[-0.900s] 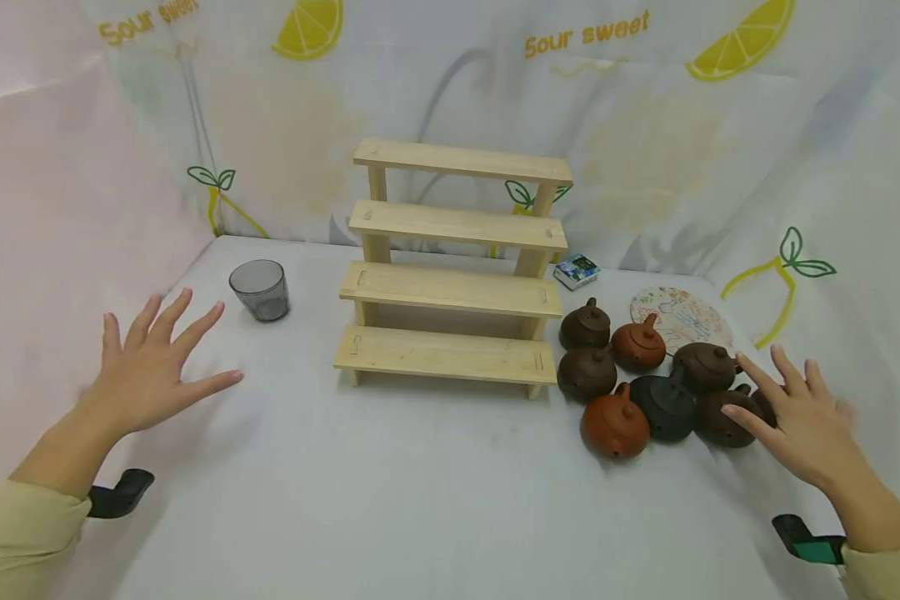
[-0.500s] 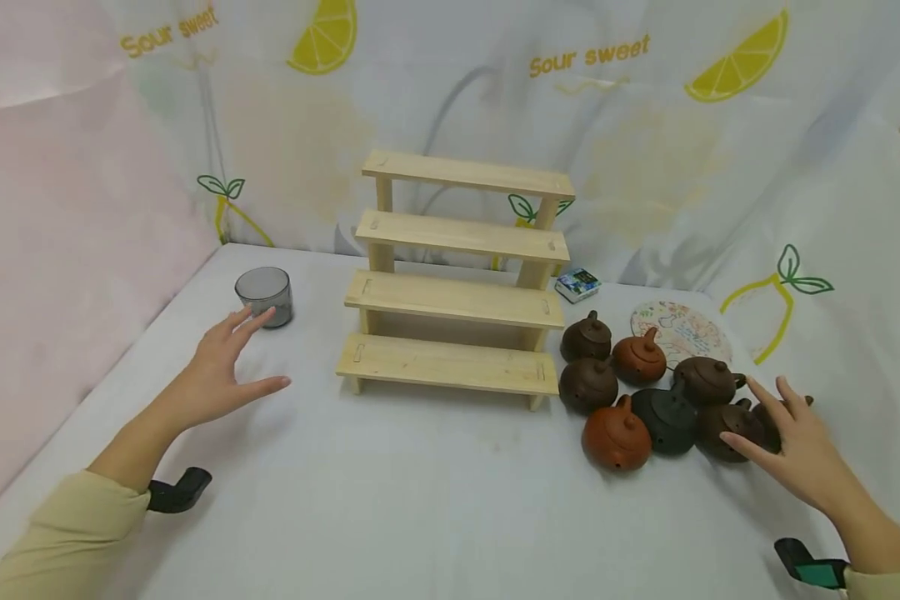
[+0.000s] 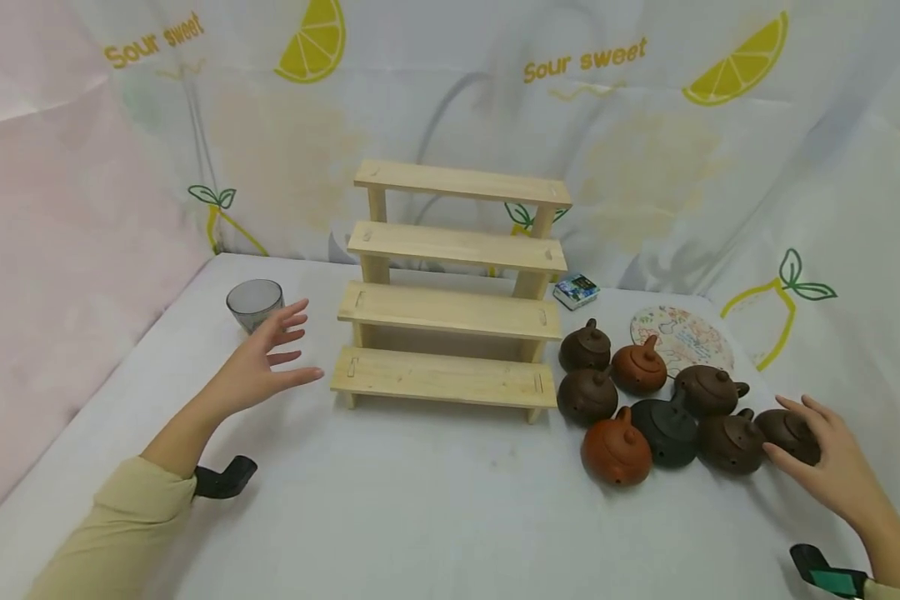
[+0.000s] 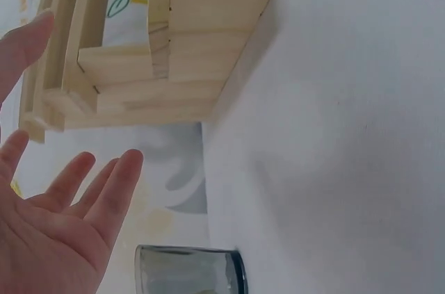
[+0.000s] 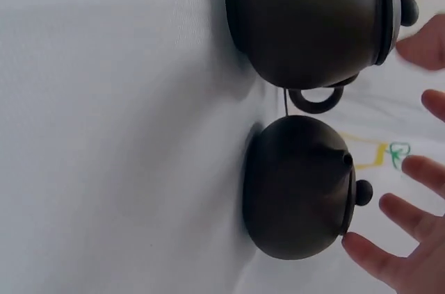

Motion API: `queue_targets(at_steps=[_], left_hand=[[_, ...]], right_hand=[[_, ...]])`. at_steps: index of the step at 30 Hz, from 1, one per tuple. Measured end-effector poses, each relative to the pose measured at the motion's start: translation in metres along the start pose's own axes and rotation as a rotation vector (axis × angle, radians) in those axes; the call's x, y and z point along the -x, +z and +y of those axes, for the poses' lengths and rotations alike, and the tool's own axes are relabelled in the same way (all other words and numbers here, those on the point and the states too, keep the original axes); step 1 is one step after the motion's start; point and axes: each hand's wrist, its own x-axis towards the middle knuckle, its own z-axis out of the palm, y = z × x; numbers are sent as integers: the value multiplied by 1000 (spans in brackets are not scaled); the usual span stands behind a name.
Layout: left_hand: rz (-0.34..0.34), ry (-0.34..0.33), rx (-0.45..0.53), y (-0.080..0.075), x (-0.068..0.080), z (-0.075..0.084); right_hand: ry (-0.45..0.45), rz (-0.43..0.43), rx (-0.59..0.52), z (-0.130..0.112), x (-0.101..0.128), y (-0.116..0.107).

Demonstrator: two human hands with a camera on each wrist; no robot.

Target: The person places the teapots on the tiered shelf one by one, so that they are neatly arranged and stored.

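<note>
Left hand (image 3: 258,367): unclenched, thumb well apart from the fingers, grips nothing; between the grey glass (image 3: 247,300) and the stepped wooden shelf (image 3: 446,377), and apart from both in the left wrist view. Right hand (image 3: 840,473): thumb and fingers parted, gently bent, around the near side of the rightmost dark brown teapot (image 3: 787,433); not closed on it; a fingertip comes right up to the lid edge in the right wrist view, can't tell if touching. That teapot is upright on the white table (image 3: 420,508), at the right end of the teapot cluster, just beside another dark brown teapot (image 3: 729,442). Rest of the cluster: two reddish, one black, three more dark brown, right of the shelf.
</note>
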Motion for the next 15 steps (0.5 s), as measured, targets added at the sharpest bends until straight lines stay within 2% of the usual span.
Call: queue_targets(at_steps=[6,11,15], left_hand=[[-40,-14,90,12,-7,-2],[-72,-15,142,17,-13,0],[-111,-21,171,20,-17,0]], right_hand=[[46,31,30,16,2,-1],[140,-41,49,27,-2,-3],[167,-76,65,32,-6,-2]])
